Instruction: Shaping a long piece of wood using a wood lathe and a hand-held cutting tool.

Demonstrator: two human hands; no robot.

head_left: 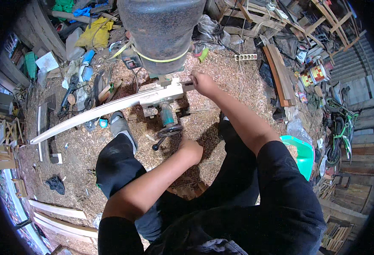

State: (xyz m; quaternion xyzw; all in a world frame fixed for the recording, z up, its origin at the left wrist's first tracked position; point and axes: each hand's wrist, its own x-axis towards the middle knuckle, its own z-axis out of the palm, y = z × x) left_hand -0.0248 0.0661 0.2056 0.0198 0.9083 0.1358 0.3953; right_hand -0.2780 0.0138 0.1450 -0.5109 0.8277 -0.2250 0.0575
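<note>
A big dark machine (159, 29) with a rounded metal head stands in front of me, probably a drilling or mortising machine. Below its head, a long, curved pale wooden piece (97, 111) rests in the machine's table and clamp (153, 97), its free end reaching far left. My right hand (204, 83) is closed around a bar-like handle (188, 85) at the clamp's right side. Under the table is a handwheel (170, 130) with a black-knobbed crank. My left hand (190, 151) is curled just below and right of that wheel; its fingertips and anything in them are hidden.
Wood shavings (238, 123) cover the ground. A green basin (301, 155) stands by my right leg. A power strip (245, 57), stacked planks (278, 74) and a paint bucket (314, 75) lie beyond, a small green motorcycle (342, 131) far right. Boards (63, 219) lie at lower left.
</note>
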